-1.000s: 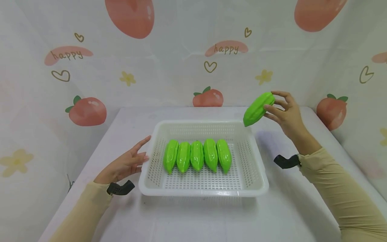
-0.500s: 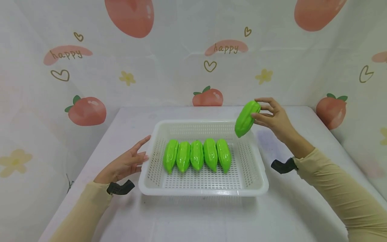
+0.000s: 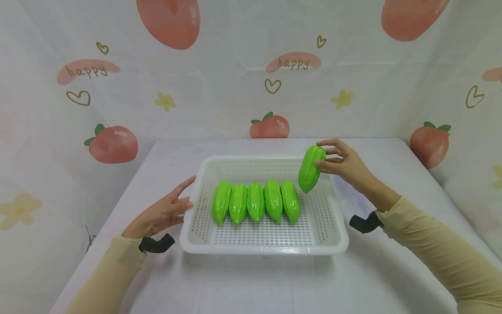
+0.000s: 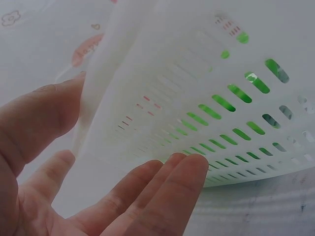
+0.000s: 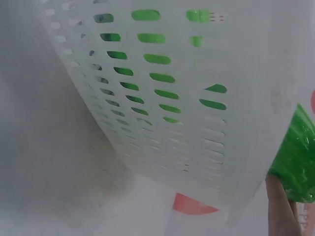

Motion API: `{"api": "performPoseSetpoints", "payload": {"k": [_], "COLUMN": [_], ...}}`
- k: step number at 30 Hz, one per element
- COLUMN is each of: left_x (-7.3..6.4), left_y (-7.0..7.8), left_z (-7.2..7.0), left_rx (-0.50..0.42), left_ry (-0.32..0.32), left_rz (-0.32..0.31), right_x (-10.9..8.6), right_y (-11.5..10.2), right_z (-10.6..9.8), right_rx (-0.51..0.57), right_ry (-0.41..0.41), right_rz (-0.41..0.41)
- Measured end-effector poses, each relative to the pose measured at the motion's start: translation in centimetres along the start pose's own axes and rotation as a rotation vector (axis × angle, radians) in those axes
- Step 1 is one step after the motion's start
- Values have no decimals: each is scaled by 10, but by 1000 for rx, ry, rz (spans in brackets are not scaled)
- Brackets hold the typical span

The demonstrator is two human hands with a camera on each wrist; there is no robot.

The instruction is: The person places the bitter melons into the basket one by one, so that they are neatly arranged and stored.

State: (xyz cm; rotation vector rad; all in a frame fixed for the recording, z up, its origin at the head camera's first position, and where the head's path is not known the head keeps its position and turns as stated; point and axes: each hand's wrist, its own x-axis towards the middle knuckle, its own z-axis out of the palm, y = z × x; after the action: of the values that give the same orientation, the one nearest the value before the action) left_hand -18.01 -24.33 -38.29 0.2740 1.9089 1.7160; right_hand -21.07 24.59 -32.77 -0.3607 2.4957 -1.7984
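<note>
In the head view, my right hand (image 3: 345,165) pinches a shiny green ridged fruit (image 3: 311,170) with a pointed lower tip. It hangs tilted over the right back part of a white perforated plastic basket (image 3: 262,250). In the right wrist view, a fingertip lies against the green fruit (image 5: 298,157) beside the basket wall (image 5: 246,98). Several similar green fruits (image 3: 256,203) lie side by side in the basket, tips toward me. My left hand (image 3: 162,213) rests at the basket's left side, fingers extended and touching it. The left wrist view shows its fingertips (image 4: 194,169) beside the slotted wall (image 4: 162,78).
The basket stands on a white-covered table (image 3: 255,288). Behind it hangs a white cloth backdrop (image 3: 227,87) printed with peaches, hearts and flowers. Black wrist-worn cameras sit on the left wrist (image 3: 157,244) and right wrist (image 3: 365,223).
My right hand has carried the green fruit left and down, from beyond the basket's right back corner to over its inside, turning it more upright. The left hand and basket have stayed put.
</note>
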Motion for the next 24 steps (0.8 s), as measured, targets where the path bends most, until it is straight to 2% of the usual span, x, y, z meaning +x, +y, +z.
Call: {"api": "performPoseSetpoints", "payload": {"k": [7,15,24], "left_x": [0,1,1], "left_y": [1,1,0], "left_z": [0,-1,-1], "left_rx": [-33,-72,-89], "left_ry": [-16,-22,-40], "left_rz": [2,-1,5], "right_x": [-4,-6,-7], "right_y": [0,-1,0], "right_z": [0,0,-1], "right_rx": [-156,-208,-320], "right_ry": [-25,-34,-34], "right_rz": [42,57,76]}}
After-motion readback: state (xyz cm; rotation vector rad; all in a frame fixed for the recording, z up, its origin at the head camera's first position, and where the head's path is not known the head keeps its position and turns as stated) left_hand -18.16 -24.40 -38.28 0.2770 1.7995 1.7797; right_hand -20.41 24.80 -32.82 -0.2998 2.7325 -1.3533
